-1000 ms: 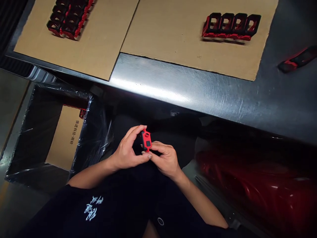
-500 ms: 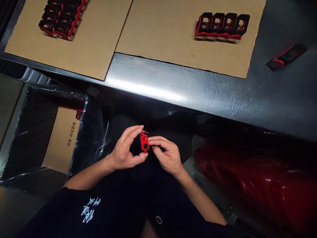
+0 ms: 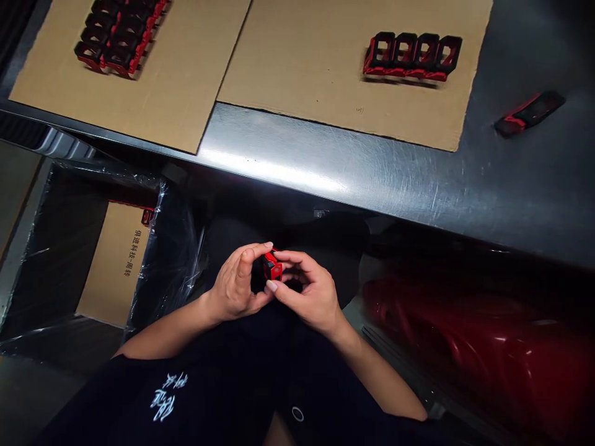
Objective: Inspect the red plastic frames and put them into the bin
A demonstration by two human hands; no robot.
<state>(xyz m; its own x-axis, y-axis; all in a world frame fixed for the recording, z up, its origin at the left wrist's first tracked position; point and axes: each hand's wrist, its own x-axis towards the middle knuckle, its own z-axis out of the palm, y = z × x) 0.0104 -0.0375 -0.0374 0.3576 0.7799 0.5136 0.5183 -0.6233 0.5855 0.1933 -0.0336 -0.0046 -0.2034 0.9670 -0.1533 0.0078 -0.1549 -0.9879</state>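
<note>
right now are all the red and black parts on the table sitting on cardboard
No, one part lies on the metal tabletop, right of the cardboard.

Between my hands (image 3: 235,288) (image 3: 316,297) lies a part (image 3: 276,270), before me the table (image 3: 353,170) bears two cardboard sheets (image 3: 292,62) (image 3: 167,108), and left stands a bin (image 3: 62,248).

Plastic-lined bin (image 3: 65,248) sits L, glossy red obj. (image 3: 465,334) lies low R.

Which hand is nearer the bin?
Left. The left hand is to the right of the bin, apart from it; the right hand is farther off, on the far side of the red part.
</note>
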